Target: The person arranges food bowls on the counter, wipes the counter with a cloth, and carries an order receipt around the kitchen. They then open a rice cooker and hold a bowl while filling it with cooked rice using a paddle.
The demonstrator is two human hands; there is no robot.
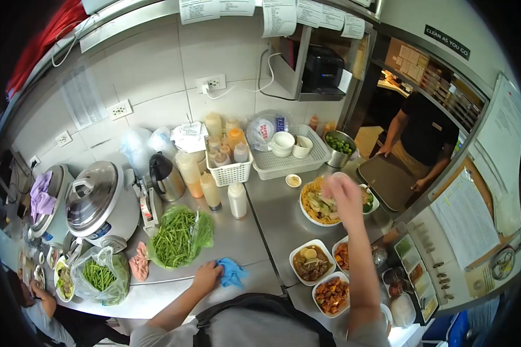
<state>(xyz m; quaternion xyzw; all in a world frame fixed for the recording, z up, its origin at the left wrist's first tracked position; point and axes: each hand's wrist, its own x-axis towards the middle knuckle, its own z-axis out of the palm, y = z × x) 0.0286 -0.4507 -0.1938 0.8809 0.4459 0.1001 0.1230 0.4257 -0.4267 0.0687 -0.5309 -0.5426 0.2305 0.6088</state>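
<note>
My left hand (207,276) rests on the steel counter with its fingers closed on a blue cloth (231,272). Blurred by motion, my right hand (342,194) is over the right edge of a bowl of yellow noodles (320,203); whether it holds anything does not show. Partly behind that hand is a dish with green vegetables (367,199). Nearer to me, beside my right forearm, stand a white bowl of brown stew (312,264) and two bowls of reddish food (331,295). A small sauce cup (293,181) sits left of the noodles.
Bags of green beans (176,238), rice cookers (95,199) and squeeze bottles (237,200) stand left. Behind are a white basket (230,172) and a grey tray (289,165). A person at the right window holds a brown tray (388,180); another person is at lower left.
</note>
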